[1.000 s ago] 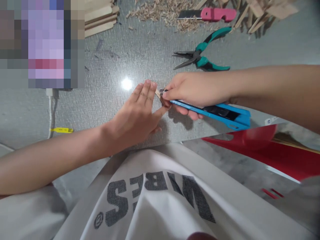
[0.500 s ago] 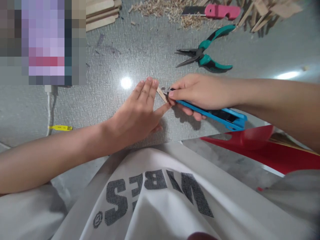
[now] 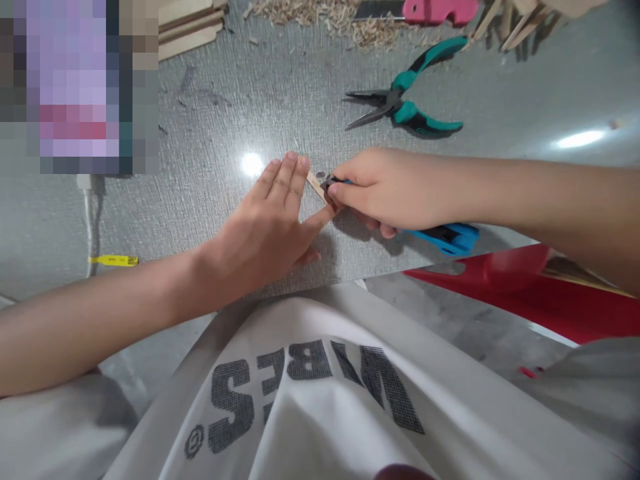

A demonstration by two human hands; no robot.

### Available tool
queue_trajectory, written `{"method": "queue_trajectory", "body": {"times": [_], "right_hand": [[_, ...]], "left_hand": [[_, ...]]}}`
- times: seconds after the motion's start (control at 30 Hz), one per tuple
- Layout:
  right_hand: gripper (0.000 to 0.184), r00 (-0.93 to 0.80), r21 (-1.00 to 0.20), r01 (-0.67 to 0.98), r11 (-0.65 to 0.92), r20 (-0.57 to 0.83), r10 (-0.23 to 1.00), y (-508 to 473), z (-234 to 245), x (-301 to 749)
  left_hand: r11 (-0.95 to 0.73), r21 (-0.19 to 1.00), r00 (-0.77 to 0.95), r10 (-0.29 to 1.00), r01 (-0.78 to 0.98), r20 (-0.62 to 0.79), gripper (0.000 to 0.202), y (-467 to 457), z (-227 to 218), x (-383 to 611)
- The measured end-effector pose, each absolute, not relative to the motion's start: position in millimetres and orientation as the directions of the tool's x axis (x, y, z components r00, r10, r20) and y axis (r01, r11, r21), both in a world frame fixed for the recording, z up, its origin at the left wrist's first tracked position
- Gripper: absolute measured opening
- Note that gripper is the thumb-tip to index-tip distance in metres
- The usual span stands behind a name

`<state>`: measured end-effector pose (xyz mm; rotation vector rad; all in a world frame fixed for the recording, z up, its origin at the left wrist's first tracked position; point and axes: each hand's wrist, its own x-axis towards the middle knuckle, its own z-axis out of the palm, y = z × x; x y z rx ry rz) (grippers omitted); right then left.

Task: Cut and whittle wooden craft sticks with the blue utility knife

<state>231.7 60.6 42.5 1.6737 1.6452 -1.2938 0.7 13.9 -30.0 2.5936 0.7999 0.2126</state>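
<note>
A small pale wooden stick [image 3: 317, 188] lies slantwise on the table. My left hand [image 3: 273, 217] rests palm down over it, three fingers together at its upper end and the index finger at its lower end, pinning it to the tabletop. My right hand [image 3: 377, 190] is closed around a blue utility knife [image 3: 457, 239], whose handle end sticks out below the palm. Its dark front end touches or nearly touches the stick; the cutting edge is too small to make out.
Teal-handled needle-nose pliers [image 3: 395, 100] lie spread beyond my hands. Behind are a pink cutter [image 3: 440, 11], wood shavings [image 3: 373, 32] and wooden sticks [image 3: 193, 30]. A white cable [image 3: 90, 227] with a yellow tag runs at left. Below the table edge is a red chair [image 3: 510, 277].
My right hand has shifted slightly left and turned, so less of the knife handle shows. My left hand still presses on the stick. The whole view has moved a little.
</note>
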Motion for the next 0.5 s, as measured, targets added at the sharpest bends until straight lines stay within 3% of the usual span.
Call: {"method": "queue_trajectory", "body": {"times": [0.33,0.5], "right_hand": [[0.032,-0.123,-0.201,0.974,-0.106,-0.858,0.500,65.7,38.6,229.8],[0.038,-0.175,-0.285,0.950,-0.125,-0.819,0.546,62.3,33.3,240.5]], "left_hand": [[-0.757,0.398,0.843,0.531,0.518,-0.087,0.088,15.3,-25.5,1.5],[-0.738,0.466,0.830,0.558,0.488,0.014,0.086,14.2,-32.6,1.0]]}}
